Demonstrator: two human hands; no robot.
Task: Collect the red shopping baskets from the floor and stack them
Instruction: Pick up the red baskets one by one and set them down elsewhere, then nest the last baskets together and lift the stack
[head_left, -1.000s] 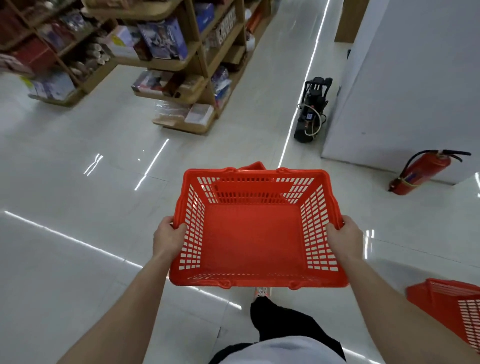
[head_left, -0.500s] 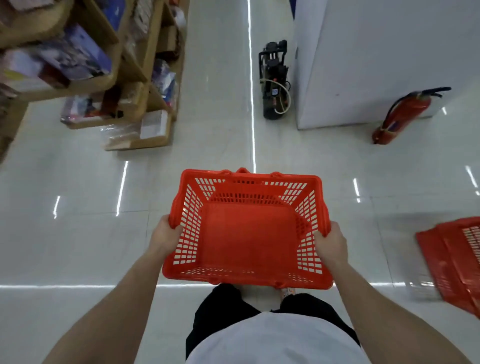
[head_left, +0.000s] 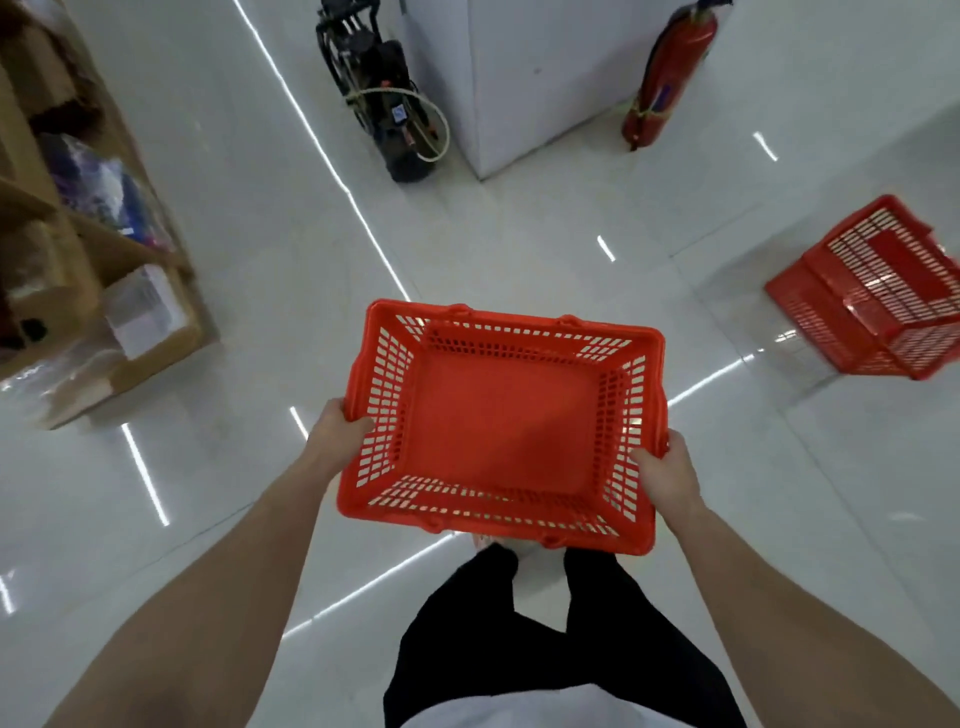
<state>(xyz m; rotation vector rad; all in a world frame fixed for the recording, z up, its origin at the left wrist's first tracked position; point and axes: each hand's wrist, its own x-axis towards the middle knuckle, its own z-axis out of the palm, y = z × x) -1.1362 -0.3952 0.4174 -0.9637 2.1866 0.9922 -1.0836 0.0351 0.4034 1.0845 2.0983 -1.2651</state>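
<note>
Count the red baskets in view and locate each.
2. One basket is held above the floor between the left hand and right hand. The other basket sits on the floor at right, partly cut off; more may be nested inside.

White floor (head_left: 519, 234) bears red basket (head_left: 878, 296), fire extinguisher (head_left: 665, 78).

Floor (head_left: 519, 234): glossy white tiles, faint joints. Long thin light streaks (head_left: 332, 166) reflected across it, one running diagonally from the far edge toward the centre. Left edge of floor: wooden shelf unit (head_left: 124, 260) carrying packaged goods, blurred. Far edge: corner of a white wall block (head_left: 545, 78). Black machine (head_left: 387, 109) with a pale looped hose just beside its left face; red fire extinguisher (head_left: 670, 78) tilted at its right face
</note>
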